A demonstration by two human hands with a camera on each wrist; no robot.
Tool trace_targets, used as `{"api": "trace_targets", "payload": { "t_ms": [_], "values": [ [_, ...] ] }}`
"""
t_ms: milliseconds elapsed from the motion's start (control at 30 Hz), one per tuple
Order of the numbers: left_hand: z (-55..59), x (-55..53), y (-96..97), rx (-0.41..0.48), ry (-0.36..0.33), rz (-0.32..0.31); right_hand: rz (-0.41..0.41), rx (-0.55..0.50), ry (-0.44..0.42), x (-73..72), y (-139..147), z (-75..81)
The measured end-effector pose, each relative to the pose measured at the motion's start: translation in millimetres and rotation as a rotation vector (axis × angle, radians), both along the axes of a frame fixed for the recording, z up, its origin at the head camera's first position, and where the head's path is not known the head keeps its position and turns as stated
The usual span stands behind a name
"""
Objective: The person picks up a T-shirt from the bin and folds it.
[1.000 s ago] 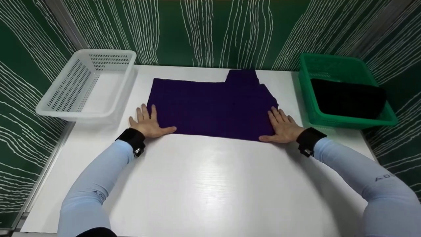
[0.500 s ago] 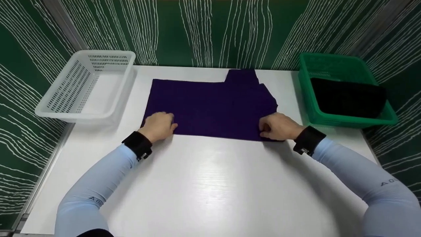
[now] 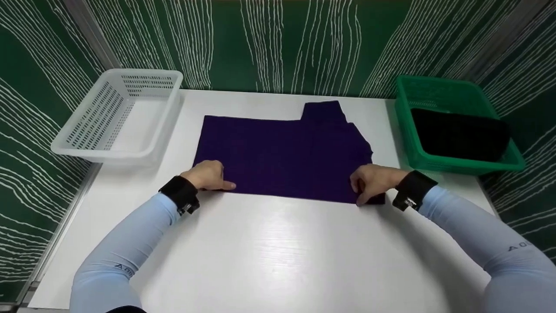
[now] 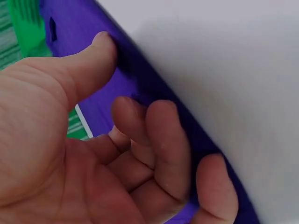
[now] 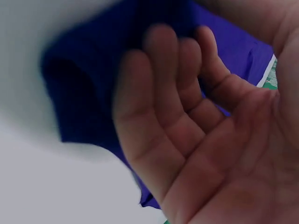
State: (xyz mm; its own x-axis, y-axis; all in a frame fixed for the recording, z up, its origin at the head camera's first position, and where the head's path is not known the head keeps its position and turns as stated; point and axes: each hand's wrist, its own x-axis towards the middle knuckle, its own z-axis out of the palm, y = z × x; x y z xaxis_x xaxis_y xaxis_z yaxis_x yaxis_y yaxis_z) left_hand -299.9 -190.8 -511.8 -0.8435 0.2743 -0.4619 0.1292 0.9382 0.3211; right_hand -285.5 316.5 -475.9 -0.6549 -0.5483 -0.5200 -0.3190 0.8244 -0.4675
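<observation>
Left hand (image 3: 207, 174) and right hand (image 3: 372, 179), apart, grip the purple cloth (image 3: 278, 156) by its near edge, seemingly for folding; next calls for even lifting.

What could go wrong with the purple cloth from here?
The left hand and right hand are on the purple cloth by its near edge, fingers curled; uneven pulling might skew it. The loose corner past the right hand could fold under. The flap jutting from the far edge may bunch up if dragged.

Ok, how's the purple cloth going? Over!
Left hand, right hand on near edge of purple cloth. Cloth lying on table. White basket, green basket off to sides, not blocking.
</observation>
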Motion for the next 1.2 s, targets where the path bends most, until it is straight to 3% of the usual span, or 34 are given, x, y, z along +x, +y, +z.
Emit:
{"api": "trace_targets", "payload": {
  "t_ms": [100,133,433,533,600,667,767,867,933,1033,1200],
  "values": [
    [30.6,26.4,10.8,0.002,-0.047,0.019,-0.027,0.022,-0.098,7.7,0.8,2.1],
    [33.9,31.5,11.3,0.003,-0.061,0.019,-0.036,0.023,-0.130,10.1,0.8,3.1],
    [41.6,60.7,18.5,-0.013,-0.238,0.002,-0.013,0.128,-0.335,32.0,-0.7,6.8],
    [42.1,63.4,22.3,-0.040,-0.292,-0.021,-0.008,0.155,-0.334,35.5,-3.0,12.0],
    [42.8,59.1,23.6,-0.044,-0.289,-0.041,-0.054,0.107,-0.272,30.8,-3.3,18.0],
    [44.7,47.9,23.0,-0.028,-0.222,-0.045,-0.129,0.024,-0.149,18.1,-2.0,25.6],
    [49.9,19.4,18.2,0.011,0.008,-0.037,-0.249,-0.095,0.101,-13.8,2.3,35.2],
    [56.0,-15.1,12.1,0.030,0.235,0.005,-0.336,-0.120,0.355,-50.1,5.5,36.2],
    [56.3,-37.3,8.0,0.013,0.310,0.032,-0.371,-0.105,0.485,-71.4,6.0,29.2],
    [44.3,-68.1,1.2,-0.056,0.289,0.052,-0.418,-0.068,0.558,-95.3,4.0,11.6],
    [-3.5,-117.2,-8.3,-0.142,0.145,-0.010,-0.422,0.012,0.484,-126.5,5.0,-28.2]
  ]
}}
